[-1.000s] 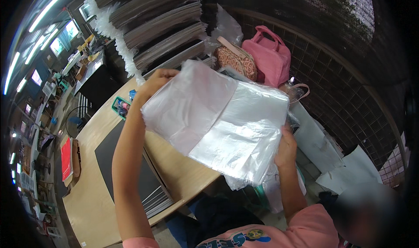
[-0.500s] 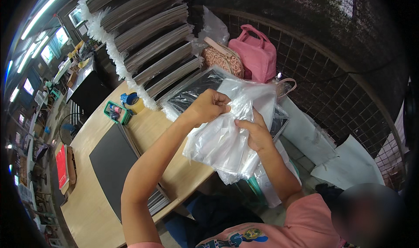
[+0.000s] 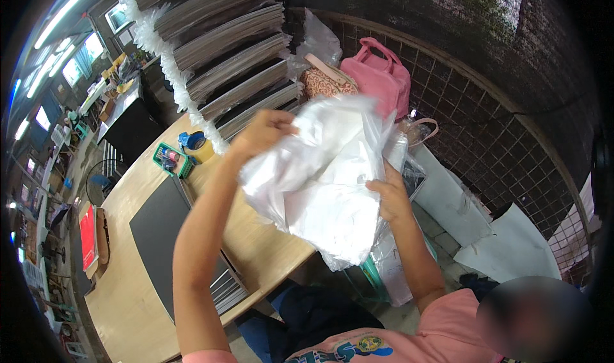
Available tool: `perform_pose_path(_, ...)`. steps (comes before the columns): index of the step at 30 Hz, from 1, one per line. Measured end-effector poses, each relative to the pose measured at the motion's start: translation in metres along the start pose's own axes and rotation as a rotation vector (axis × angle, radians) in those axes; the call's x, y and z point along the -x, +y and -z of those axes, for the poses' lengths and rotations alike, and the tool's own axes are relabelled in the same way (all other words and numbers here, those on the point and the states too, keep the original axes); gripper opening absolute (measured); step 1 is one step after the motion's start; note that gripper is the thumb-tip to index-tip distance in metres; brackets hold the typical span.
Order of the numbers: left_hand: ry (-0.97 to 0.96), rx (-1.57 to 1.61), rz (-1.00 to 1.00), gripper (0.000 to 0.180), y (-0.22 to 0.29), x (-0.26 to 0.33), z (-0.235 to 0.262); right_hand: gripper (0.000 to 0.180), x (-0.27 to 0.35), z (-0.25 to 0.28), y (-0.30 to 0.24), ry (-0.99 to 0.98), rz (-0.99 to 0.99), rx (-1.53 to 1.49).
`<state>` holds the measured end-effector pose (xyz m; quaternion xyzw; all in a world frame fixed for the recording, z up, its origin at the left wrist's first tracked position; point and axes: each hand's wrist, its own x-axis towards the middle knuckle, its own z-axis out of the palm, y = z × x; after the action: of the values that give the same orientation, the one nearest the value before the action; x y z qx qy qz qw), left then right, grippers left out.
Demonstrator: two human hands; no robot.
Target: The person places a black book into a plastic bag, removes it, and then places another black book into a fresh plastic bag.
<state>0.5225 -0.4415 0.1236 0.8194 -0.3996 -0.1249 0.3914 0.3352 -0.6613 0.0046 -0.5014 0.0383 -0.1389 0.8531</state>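
A clear plastic bag (image 3: 332,216), wrinkled and partly see-through, is held up over the table's right edge. My left hand (image 3: 263,134) pinches its upper left edge and is slightly smeared by motion. On the bag's right side my right hand (image 3: 389,193) grips the edge, with the thumb in front and the other fingers mostly hidden behind it. Between the two hands the plastic spreads wide, its top blurred. Behind it, the plastic-wrapped dark item at the base of the stack is largely covered.
On the wooden table (image 3: 128,280) lie a dark folder-like stack (image 3: 157,241), a green basket (image 3: 173,162) and tape rolls (image 3: 198,147). Tall stacked dark panels (image 3: 233,62) rise behind. A pink bag (image 3: 377,78) and patterned bag (image 3: 326,83) stand by a wire grid (image 3: 473,101).
My left hand has moved left and up, away from my right hand. The plastic bag, bunched between both hands before, is now spread out. My right hand has shifted slightly right and down.
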Motion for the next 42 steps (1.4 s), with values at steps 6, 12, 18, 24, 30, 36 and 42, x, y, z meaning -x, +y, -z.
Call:
perform_pose_path(6, 0.219, 0.107, 0.258, 0.012, -0.107, 0.022, 0.084, 0.066, 0.011, 0.031, 0.007, 0.111, -0.089, -0.035)
perform_pose_path(12, 0.32, 0.415, 0.449, 0.01, -0.138, 0.044, 0.072, 0.064, 0.016, 0.011, 0.002, 0.346, 0.449, 0.559)
perform_pose_path(18, 0.018, 0.7, 0.335, 0.012, -0.025, 0.026, 0.04, 0.08, -0.008, -0.071, -0.066, -0.203, -0.18, 0.252)
perform_pose_path(24, -0.111, 0.545, 0.194, 0.018, 0.026, 0.019, -0.008, 0.049, -0.045, -0.125, -0.044, -0.265, -0.293, 0.293)
perform_pose_path(30, -0.081, 0.564, 0.234, 0.015, 0.02, 0.024, -0.006, 0.042, -0.04, -0.102, -0.042, -0.294, -0.224, 0.081)
perform_pose_path(36, -0.149, 0.5, 0.122, 0.015, 0.026, 0.019, -0.017, 0.044, -0.043, -0.1, -0.031, -0.229, -0.019, 0.21)
perform_pose_path(42, 0.028, 0.214, 0.131, 0.012, 0.001, 0.036, 0.032, 0.049, -0.045, -0.024, -0.024, -0.039, -0.09, 0.034)
